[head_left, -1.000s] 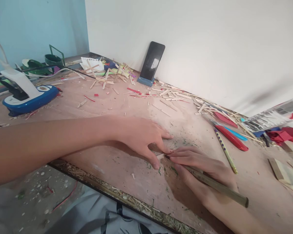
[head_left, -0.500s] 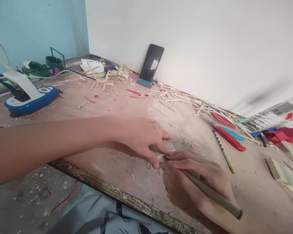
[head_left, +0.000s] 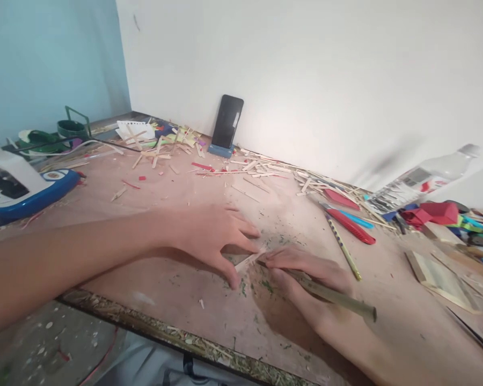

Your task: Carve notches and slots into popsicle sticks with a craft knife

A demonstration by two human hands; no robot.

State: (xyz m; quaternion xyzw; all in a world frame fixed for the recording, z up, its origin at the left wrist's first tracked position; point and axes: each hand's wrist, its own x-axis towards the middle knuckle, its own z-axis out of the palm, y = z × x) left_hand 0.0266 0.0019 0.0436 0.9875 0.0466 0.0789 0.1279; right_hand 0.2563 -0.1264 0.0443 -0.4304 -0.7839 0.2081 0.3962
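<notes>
My left hand (head_left: 221,238) lies on the brown tabletop with its fingers spread. A short pale wooden strip (head_left: 246,262) shows between its thumb and forefinger, and the forefinger's tip touches the strip's far end. Close by on the right, my right hand (head_left: 306,273) is closed round a slim tool with a round greenish-brown handle (head_left: 346,301). The handle's blunt end sticks out over the wrist, and its dark tip points at the strip. Fingers partly cover that tip, so I cannot tell its shape. Small green shavings (head_left: 266,286) are scattered beneath both hands.
A phone (head_left: 227,121) leans on a blue stand by the wall, among loose wooden sticks (head_left: 261,166). To the right lie a red utility knife (head_left: 352,227), a patterned pencil (head_left: 343,246), wooden blocks (head_left: 443,279) and a plastic bottle (head_left: 422,179). A blue-white power strip (head_left: 36,195) stands left.
The view has turned a little to the right, bringing in more of the bottle. The tool's handle now slants less steeply across the right hand, and more of the wooden strip shows.
</notes>
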